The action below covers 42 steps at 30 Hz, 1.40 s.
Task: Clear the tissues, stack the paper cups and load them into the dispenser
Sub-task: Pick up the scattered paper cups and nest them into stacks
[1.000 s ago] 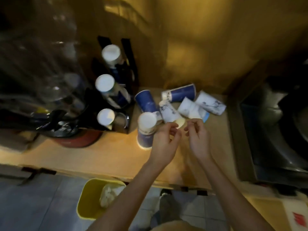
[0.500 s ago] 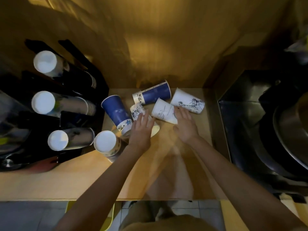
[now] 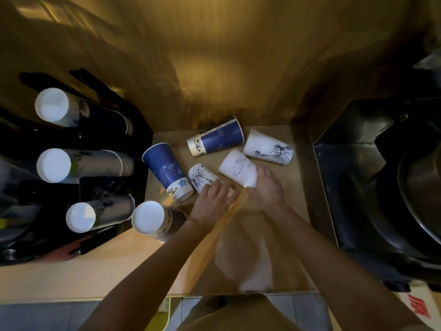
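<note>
Several paper cups lie on their sides on the wooden counter: two blue ones, a white cup with a statue drawing, a white cup with a cloud drawing and a small white cup with blue drawings. Another cup stands upside down beside the black dispenser, which holds three cup stacks. My left hand closes over the mouth end of the small blue-drawn cup. My right hand grips the mouth end of the cloud cup. No tissues are visible.
A dark metal sink borders the counter on the right. A wooden wall rises just behind the cups. The counter's front edge lies near my body, with a sliver of a yellow bin on the tiled floor below.
My hands, held together above the counter a second ago, have dropped onto two lying cups and closed on them. The view has shifted forward over the counter.
</note>
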### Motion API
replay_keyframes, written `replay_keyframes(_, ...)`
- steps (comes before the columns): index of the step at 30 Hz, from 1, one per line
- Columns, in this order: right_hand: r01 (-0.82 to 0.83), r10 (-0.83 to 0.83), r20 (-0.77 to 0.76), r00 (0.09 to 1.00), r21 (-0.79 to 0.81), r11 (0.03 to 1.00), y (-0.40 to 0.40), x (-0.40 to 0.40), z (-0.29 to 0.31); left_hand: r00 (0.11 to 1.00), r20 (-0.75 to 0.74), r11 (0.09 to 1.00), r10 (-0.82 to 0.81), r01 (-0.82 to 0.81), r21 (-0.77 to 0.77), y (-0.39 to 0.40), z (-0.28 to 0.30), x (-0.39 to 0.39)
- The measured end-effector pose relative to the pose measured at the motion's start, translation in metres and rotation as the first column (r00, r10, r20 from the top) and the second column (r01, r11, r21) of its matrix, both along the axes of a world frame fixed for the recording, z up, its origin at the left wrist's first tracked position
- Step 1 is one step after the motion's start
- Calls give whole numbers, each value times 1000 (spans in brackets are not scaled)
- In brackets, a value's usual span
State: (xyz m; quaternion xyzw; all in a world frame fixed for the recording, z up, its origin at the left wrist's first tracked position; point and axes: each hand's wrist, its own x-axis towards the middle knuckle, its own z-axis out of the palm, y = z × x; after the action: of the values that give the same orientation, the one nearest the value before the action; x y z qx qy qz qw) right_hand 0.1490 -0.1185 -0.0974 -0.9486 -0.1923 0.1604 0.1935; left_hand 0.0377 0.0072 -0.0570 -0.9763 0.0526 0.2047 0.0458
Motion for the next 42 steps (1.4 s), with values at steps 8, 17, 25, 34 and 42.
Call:
replay_keyframes(8, -19, 19, 8, 1000, -66, 998, -10, -6, 9, 897, 190, 833, 398, -267, -485, -9, 27, -19)
replay_keyframes(17, 241, -254, 20, 967, 251, 937, -29, -32, 45, 632, 43, 409, 774, -447, -796, -13, 14, -30)
replay_keyframes(25, 378, -285, -256, 924, 731, 569, -27, -43, 116, 617, 6, 313, 787, -392, -865, -14, 4, -17)
replay_keyframes(34, 345, -145, -338, 930, 667, 660, 3, -85, 82, 590, -54, 219, 805, -380, -898, -14, 0, -19)
replay_keyframes(42, 284, -132, -298, 945, 556, 781, 2, -85, 73, 549, -6, 205, 836, -322, -924, -19, 1, -20)
